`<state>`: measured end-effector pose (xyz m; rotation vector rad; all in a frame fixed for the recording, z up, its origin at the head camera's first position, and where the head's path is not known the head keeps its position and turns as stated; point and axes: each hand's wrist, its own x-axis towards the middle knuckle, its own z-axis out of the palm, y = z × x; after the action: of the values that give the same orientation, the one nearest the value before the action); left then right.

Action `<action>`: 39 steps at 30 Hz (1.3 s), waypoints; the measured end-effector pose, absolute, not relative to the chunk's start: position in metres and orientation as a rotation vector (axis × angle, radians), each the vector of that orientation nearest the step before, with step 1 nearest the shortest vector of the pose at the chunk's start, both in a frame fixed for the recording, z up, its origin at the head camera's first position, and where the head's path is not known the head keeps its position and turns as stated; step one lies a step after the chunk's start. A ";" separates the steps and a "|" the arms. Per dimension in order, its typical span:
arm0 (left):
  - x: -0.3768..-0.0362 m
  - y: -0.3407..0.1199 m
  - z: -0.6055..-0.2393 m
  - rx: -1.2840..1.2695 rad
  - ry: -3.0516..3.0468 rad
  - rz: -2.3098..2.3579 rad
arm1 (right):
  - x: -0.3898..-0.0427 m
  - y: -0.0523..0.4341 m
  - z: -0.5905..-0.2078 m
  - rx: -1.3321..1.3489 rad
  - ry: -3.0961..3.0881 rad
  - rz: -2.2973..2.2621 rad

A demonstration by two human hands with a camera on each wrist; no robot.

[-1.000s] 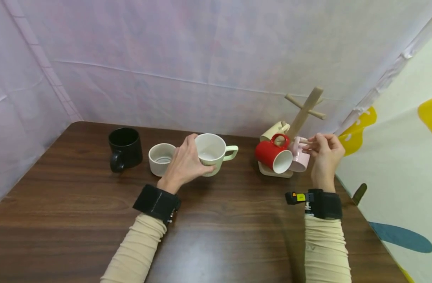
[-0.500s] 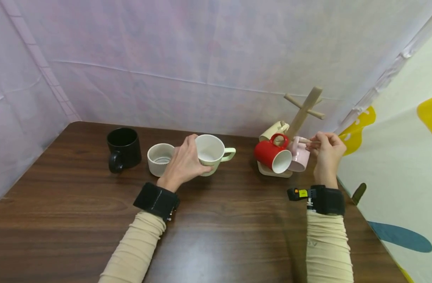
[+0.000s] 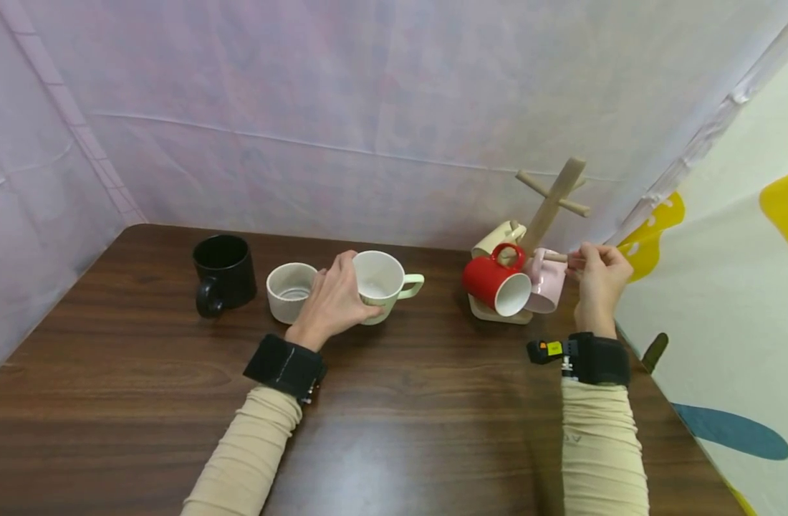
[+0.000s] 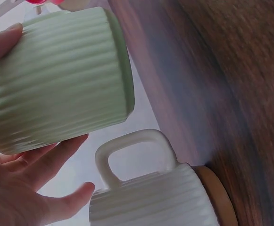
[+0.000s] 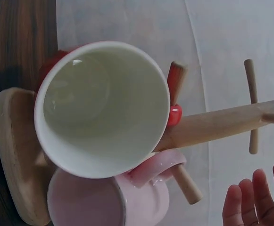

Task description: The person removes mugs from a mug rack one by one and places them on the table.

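Head view shows six mugs and one wooden rack (image 3: 546, 215) on a brown tabletop (image 3: 394, 423). Three mugs sit on the rack's lower pegs: one red (image 3: 486, 284), one pink (image 3: 549, 290) and one cream (image 3: 496, 241). Three upper pegs stand above them. One black mug (image 3: 237, 283) and one off-white mug (image 3: 281, 304) stand upright at the left. The sixth, a pale green mug (image 3: 376, 279), is in the left hand (image 3: 333, 299), grasped between thumb and fingers around its ribbed wall, its handle pointing right, away from the palm. It is held above the tabletop, just beside the off-white mug.

The right hand (image 3: 598, 287) is released, its fingers loosely extended just beside the tip of the pink mug's peg (image 5: 187, 186).

The green mug's white interior faces up; ringed marks show on the off-white mug's inner bottom. The red mug lies tilted sideways, its white interior facing the right wrist camera. Its handle and the pink one's loop over their pegs.
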<state>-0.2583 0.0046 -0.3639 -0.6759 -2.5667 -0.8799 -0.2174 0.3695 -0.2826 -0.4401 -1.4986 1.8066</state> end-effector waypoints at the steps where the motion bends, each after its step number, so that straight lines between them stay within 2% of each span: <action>1: -0.259 0.005 -0.364 -0.674 -2.568 -0.878 | -0.218 0.370 -0.283 -0.445 -1.508 1.797; 39: -0.269 0.012 -0.370 -0.656 -2.709 -0.814 | -0.226 0.380 -0.289 -0.546 -1.709 1.658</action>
<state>-0.2686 0.0121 -0.3698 -0.6559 -2.7089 -0.8142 -0.2256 0.3802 -0.2889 -0.5464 -1.7092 1.6581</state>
